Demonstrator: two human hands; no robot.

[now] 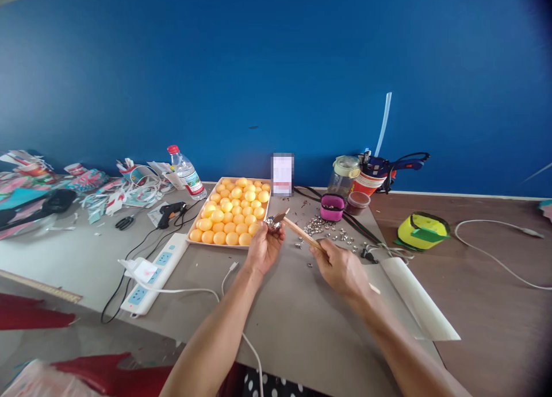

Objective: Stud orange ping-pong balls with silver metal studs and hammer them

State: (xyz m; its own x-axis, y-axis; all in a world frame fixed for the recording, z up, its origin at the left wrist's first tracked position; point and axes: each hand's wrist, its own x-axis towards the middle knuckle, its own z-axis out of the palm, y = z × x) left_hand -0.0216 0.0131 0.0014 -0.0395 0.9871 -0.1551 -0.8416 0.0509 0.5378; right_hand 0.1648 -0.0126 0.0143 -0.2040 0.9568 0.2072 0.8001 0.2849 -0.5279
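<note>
My left hand (268, 249) is closed around a shiny silver piece (273, 224), partly covered by the fingers, so its exact kind is unclear. My right hand (340, 266) grips a wooden-handled tool (304, 234) with a dark, hammer-like head. That head rests at or just above the silver piece; contact cannot be made out. Many small shiny metal bits (317, 226) lie scattered on the table beyond my right hand, beside a purple pouch (332, 207). A shallow tray (190, 234) full of orange balls (232, 227) is left of and behind my left hand.
Left of the tray are a power strip (157, 273), a glue gun (170, 214), scissors (125, 223) and a water bottle (186, 173). White cable (194, 291) crosses the table. On the right are a clear jar (342, 178), rolled white paper (418, 299) and a yellow-green pouch (422, 231).
</note>
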